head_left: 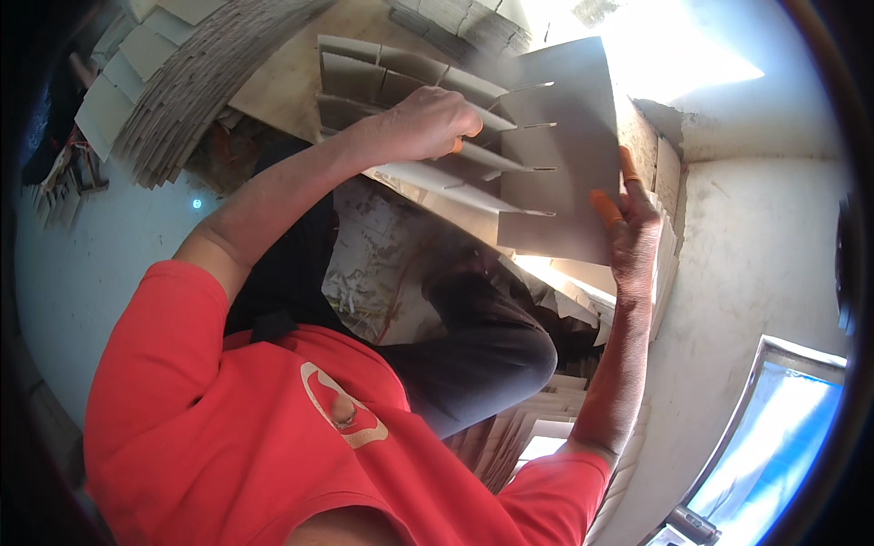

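Note:
A partly assembled grey cardboard divider [353,76] stands on the work board, its long strips crossed by short pieces. My left hand [428,123] is closed over the middle of these strips, with what lies under the fingers partly hidden. At the divider's right end, a wide slotted cardboard sheet [574,118] is tilted up, and the strip ends meet its slots. My right hand [635,223] grips this sheet's right edge, the thumb on its near face. Orange finger covers show on both hands.
The pale work board [273,77] lies under the divider. Stacked cardboard pieces [196,86] rise at the far left, with more cardboard stacks [464,23] behind. A pale wall [746,246] runs along the right. Scraps [360,296] litter the floor near my legs.

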The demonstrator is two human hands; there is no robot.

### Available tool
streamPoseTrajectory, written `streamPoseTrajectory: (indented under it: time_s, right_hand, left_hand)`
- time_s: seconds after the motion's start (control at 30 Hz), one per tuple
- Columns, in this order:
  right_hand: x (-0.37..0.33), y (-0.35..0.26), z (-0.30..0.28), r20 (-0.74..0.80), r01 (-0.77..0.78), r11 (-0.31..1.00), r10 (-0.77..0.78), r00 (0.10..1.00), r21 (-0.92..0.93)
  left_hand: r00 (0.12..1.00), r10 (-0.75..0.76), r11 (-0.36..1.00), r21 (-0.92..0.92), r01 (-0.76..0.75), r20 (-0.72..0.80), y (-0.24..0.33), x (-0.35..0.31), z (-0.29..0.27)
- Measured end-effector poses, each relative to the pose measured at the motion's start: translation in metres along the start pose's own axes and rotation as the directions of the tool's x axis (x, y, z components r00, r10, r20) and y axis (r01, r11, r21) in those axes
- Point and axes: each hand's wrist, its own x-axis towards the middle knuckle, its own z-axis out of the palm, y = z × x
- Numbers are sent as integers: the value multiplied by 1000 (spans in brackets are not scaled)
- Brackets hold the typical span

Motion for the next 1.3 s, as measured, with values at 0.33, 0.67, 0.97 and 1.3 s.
streamPoseTrajectory:
  time_s: [0.33,0.67,0.97,1.3]
  right_hand:
    - [17,12,11,69,182,979,-176,982,-93]
    - [40,7,21,269,138,990,-124,955,-32]
    - [46,-27,35,265,-388,856,309,913,342]
    - [51,-9,38,272,-47,997,60,961,-53]
  left_hand:
    - [992,-117,993,-34,115,-52,-61,69,-15]
    - [978,-90,989,104,110,-186,-68,85,3]
    - [963,-81,990,87,107,-258,-77,86,7]
    - [966,-8,991,127,42,-258,-82,86,7]
